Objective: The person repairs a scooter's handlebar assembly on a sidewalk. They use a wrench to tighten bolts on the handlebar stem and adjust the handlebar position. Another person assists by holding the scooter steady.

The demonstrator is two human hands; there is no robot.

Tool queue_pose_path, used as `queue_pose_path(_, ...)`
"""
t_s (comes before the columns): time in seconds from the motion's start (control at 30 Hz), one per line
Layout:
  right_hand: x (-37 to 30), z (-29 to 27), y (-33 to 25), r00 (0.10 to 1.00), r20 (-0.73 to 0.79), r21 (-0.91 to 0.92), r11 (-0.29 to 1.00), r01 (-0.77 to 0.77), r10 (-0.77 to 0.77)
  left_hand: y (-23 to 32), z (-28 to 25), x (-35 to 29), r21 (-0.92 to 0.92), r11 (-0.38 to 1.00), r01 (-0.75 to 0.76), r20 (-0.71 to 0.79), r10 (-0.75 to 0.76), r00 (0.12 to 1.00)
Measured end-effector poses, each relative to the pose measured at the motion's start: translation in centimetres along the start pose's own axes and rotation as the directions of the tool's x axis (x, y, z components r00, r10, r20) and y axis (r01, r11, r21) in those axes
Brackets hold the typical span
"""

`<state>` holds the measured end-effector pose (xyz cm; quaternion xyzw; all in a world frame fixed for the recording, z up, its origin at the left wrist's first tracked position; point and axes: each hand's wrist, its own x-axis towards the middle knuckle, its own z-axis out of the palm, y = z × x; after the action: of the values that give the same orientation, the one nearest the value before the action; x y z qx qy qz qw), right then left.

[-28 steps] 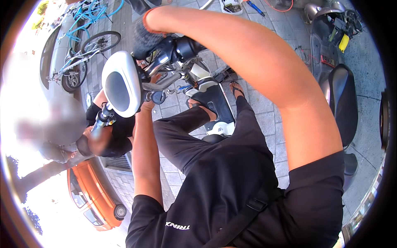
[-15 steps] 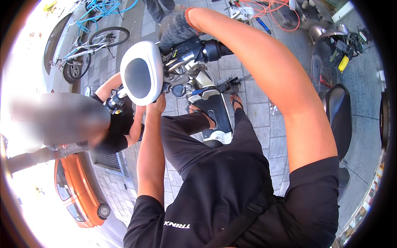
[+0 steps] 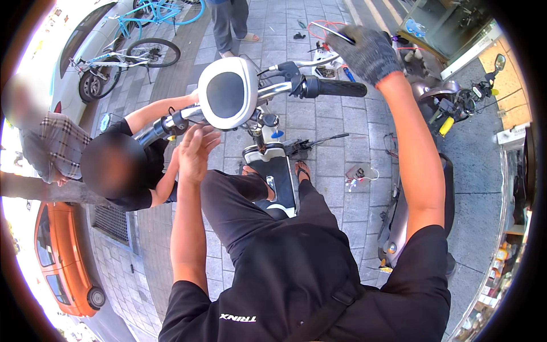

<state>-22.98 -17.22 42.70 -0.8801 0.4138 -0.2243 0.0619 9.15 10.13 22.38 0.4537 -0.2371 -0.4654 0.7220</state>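
A scooter's white rounded front housing with a grey panel point(image 3: 225, 100) faces up between my arms, with the handlebar running out on both sides. My left hand point(image 3: 194, 154), bare, is just below the housing, fingers stretched out, holding nothing. My right hand point(image 3: 367, 54), in a dark knitted glove, is raised beyond the black right grip point(image 3: 342, 88) and closed around a thin metal rod point(image 3: 336, 32); the glove hides its other end. The brake lever point(image 3: 313, 62) reaches toward the glove; whether they touch I cannot tell. Under the housing a key-like blue piece point(image 3: 277, 135) shows.
A co-worker's arm point(image 3: 162, 111) reaches to the left handlebar. The scooter's deck point(image 3: 268, 176) lies between my feet. Tools and an orange cable point(image 3: 325, 28) lie on the paving ahead. Another scooter point(image 3: 421, 199) stands right; bicycles point(image 3: 151, 51) and an orange car point(image 3: 65, 256) are left.
My gloved right hand has moved from beside the white housing out to the right, past the grip, where the rod shows. My left hand has opened. More of the handlebar is in view.
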Motion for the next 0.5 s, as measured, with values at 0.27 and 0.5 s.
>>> queue_pose_path(0.27, -8.5, 1.8, -0.4, 0.966, -0.209, 0.172, 0.978, -0.114, 0.149, 3.3, -3.8, -3.0, -0.357, 0.927, -0.115, -0.025, 0.113, 0.993)
queue_pose_path(0.5, -9.7, 6.8, 5.3, 0.800, 0.237, 0.845, 0.289, -0.450, 0.551, 8.2, -6.4, -1.1, -0.328, 0.920, -0.217, -0.210, 0.153, 0.966)
